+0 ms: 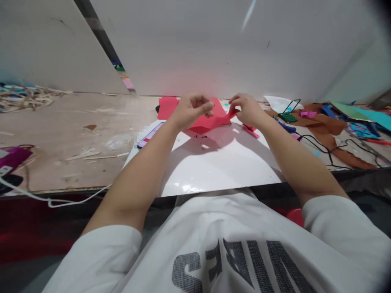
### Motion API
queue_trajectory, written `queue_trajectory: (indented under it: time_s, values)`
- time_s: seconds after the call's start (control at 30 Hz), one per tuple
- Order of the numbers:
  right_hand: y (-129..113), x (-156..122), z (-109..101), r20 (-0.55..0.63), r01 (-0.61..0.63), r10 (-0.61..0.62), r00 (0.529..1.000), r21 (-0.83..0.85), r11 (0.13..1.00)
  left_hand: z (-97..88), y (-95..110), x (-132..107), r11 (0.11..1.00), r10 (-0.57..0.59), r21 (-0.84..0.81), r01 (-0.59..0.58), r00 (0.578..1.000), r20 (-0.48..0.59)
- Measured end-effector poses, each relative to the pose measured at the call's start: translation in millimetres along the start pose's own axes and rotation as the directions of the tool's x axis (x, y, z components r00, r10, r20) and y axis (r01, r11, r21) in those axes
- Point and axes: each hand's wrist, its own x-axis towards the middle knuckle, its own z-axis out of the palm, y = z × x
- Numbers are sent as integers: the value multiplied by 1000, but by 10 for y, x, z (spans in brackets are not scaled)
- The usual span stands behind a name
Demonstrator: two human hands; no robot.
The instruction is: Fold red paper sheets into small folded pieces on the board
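Note:
Over a sheet of red paper (pixel 210 122), my left hand (pixel 193 109) is raised with its fingers curled and the thumb tip near the index finger. What it holds, if anything, is too small to make out. My right hand (pixel 248 109) pinches the right corner of the red paper, which is bent up toward its fingertips. A second red piece (pixel 167 107) lies behind my left wrist. Under the hands is a glossy white board (pixel 220 173), with small dark bits on it. A red tool (pixel 251 131), partly hidden, rests just below my right hand.
A purple phone-like object (pixel 150 135) lies left of my forearm. Wood sticks and scraps (pixel 27 97) are piled far left, near a white cable (pixel 70 202). To the right are blue-handled pliers (pixel 286 127), a black cable (pixel 328 150), brown sheets (pixel 330 124) and a green block (pixel 287 117).

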Motion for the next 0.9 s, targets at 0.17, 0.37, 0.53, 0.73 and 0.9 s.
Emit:
queue_trajectory:
  time_s: [0.17, 0.37, 0.53, 0.73, 0.9]
  values:
    - [402, -445, -77, -80, -204, 233, 969, 268, 942, -42, 22, 1, 989, -141, -36, 144, 987, 75]
    - [609, -1231, -130, 141, -288, 253, 957, 378, 880, 291, -40, -67, 934, -252, 332, 134, 905, 344]
    - [610, -1535, -228, 172, -406, 368, 914, 389, 827, 586, 73, -105, 880, -179, 457, -131, 799, 575]
    - [344, -1684, -182, -235, -301, 339, 911, 185, 936, 514, 206, -362, 813, -265, 576, -86, 827, 496]
    - [136, -2076, 77, -349, -71, 139, 927, 200, 977, 631, 75, -689, 783, -392, 607, 133, 864, 317]
